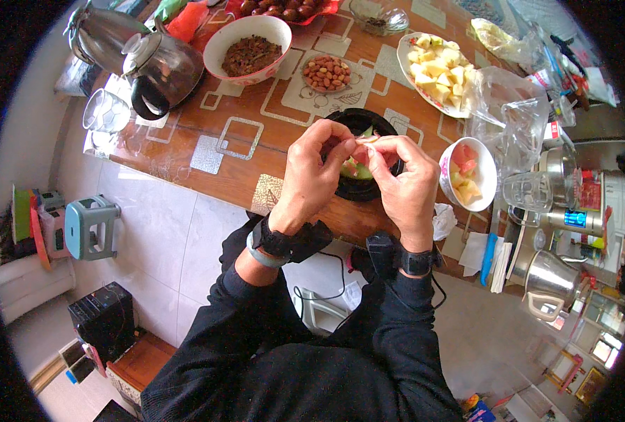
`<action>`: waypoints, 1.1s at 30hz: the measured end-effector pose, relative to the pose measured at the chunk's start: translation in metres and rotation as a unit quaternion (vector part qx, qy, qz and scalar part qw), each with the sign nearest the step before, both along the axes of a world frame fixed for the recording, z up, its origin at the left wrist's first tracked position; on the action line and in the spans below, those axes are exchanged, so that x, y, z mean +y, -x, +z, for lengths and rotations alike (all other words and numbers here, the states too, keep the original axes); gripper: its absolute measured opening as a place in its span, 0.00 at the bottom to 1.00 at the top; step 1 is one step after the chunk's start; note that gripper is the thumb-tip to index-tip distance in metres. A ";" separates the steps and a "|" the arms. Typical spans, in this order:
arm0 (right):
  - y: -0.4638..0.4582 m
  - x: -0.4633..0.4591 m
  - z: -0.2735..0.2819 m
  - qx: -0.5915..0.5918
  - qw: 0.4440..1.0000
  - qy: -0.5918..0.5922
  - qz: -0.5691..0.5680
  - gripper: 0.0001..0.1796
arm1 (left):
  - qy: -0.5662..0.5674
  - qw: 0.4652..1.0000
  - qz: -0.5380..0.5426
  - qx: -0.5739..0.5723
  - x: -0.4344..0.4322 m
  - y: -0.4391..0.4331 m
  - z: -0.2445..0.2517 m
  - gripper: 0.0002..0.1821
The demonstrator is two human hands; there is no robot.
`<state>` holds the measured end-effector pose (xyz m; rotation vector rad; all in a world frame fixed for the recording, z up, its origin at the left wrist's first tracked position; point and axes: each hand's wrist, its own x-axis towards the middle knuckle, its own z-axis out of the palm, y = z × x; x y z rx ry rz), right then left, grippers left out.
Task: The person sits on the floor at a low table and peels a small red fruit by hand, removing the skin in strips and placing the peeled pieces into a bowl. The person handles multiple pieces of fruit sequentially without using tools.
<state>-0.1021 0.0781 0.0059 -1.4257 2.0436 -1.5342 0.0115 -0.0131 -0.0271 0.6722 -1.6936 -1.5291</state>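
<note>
Over a round black container (356, 191) at the table's near edge, my left hand (318, 166) and my right hand (408, 174) meet at their fingertips. Both pinch a small pale, pinkish piece (366, 141), too small to name for certain. Green and pinkish peelings (357, 170) lie in the container below. To the right of my right hand stands a white bowl (487, 184) with cut fruit chunks (464, 174). A glass dish of shelled nuts (327, 73) sits beyond the container, and an oval plate (405, 58) of pale fruit chunks (439, 71) lies farther right.
At the back left are a steel kettle (173, 66), a clear cup (107, 111) and a bowl of dark dried bits (252, 55). Crumpled plastic bags (518, 105), a glass mug (527, 191), a crumpled tissue (444, 221) and a blue-handled knife (488, 258) are on the right.
</note>
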 end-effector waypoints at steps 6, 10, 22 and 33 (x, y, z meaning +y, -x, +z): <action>-0.005 -0.006 -0.011 -0.095 0.994 0.036 -0.046 0.02 | -0.143 0.988 -0.008 0.062 0.001 0.000 0.000 0.04; 0.000 -0.004 -0.011 -0.063 0.995 0.025 -0.072 0.03 | -0.165 0.983 -0.019 0.078 0.000 0.001 0.000 0.06; 0.011 0.000 -0.015 -0.003 1.000 0.024 0.001 0.03 | -0.068 0.994 -0.088 -0.001 -0.002 0.001 0.004 0.11; 0.005 -0.001 -0.009 -0.193 0.979 0.071 0.015 0.09 | -0.142 0.987 -0.067 0.017 -0.002 0.001 0.004 0.07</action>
